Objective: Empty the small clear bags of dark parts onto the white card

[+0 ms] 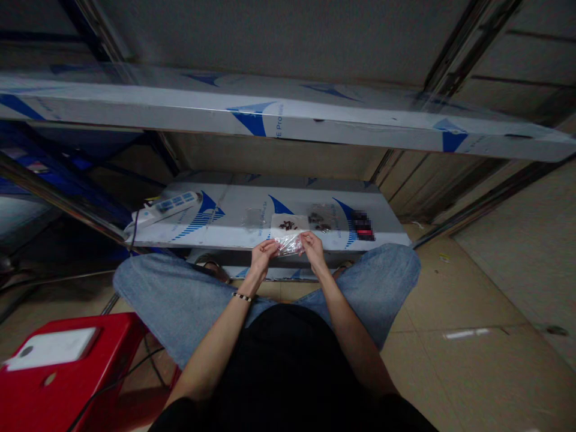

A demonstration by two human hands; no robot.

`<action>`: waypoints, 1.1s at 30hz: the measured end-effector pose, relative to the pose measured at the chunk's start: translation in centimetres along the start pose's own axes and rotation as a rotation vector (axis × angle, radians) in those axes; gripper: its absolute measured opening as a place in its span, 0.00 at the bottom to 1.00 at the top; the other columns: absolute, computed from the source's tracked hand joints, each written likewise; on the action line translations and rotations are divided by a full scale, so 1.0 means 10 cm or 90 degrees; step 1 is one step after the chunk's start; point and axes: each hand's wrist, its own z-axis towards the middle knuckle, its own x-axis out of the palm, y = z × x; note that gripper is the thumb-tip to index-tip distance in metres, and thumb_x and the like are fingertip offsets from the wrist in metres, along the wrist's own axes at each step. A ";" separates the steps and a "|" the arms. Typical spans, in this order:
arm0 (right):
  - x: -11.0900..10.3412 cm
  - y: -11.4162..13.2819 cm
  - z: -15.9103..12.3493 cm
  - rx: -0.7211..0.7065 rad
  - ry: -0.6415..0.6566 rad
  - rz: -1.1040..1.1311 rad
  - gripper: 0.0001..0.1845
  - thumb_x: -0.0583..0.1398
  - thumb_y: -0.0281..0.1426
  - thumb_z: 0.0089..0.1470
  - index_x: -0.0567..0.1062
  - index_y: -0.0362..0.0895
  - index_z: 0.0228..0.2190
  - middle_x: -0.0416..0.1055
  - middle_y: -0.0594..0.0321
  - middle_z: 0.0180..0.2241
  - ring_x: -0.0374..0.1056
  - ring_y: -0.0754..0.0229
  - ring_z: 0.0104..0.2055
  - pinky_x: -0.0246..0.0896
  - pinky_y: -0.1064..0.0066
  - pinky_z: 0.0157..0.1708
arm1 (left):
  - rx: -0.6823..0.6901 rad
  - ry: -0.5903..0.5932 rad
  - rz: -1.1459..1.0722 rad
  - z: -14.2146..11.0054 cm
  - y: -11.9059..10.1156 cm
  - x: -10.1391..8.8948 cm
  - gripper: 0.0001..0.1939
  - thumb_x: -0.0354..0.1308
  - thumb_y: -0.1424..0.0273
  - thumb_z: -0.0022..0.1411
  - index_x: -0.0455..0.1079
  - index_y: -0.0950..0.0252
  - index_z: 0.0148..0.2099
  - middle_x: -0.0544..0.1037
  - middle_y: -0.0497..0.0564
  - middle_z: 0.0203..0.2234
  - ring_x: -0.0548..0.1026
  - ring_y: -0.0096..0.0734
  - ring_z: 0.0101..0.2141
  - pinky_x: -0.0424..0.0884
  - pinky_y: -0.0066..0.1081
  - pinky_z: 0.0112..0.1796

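Bag (290, 245) spans 9-to-3 o'clock, pinched by left fingers (269, 245) and right fingers (308, 239), dark pieces (288, 225) at its 12 o'clock.

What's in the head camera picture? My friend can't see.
A person's left hand and right hand hold a clear plastic bag at a film-covered shelf's front edge. Small dark pieces lie on a white sheet just beyond; a white power strip lies at left.
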 end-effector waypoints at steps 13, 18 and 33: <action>0.02 -0.03 0.01 -0.033 -0.066 0.016 0.19 0.66 0.46 0.51 0.73 0.45 0.36 0.76 0.64 0.27 0.66 0.64 0.20 0.61 0.75 0.17 | -0.090 0.157 0.045 -0.08 0.04 0.07 0.29 0.77 0.70 0.48 0.72 0.71 0.51 0.84 0.60 0.37 0.84 0.43 0.38 0.79 0.36 0.42; 0.00 -0.03 0.02 -0.047 -0.085 -0.002 0.19 0.67 0.45 0.49 0.76 0.43 0.35 0.77 0.60 0.31 0.70 0.60 0.26 0.63 0.75 0.18 | -0.054 0.159 0.118 -0.05 0.05 0.06 0.27 0.79 0.67 0.43 0.74 0.72 0.43 0.84 0.61 0.37 0.84 0.42 0.36 0.79 0.33 0.36; -0.12 -0.04 0.07 0.090 -0.220 0.122 0.13 0.63 0.36 0.46 0.75 0.43 0.34 0.71 0.67 0.24 0.66 0.66 0.20 0.57 0.77 0.17 | 0.039 0.025 0.085 0.17 -0.15 -0.15 0.22 0.77 0.66 0.45 0.74 0.72 0.39 0.84 0.59 0.34 0.83 0.38 0.33 0.80 0.33 0.38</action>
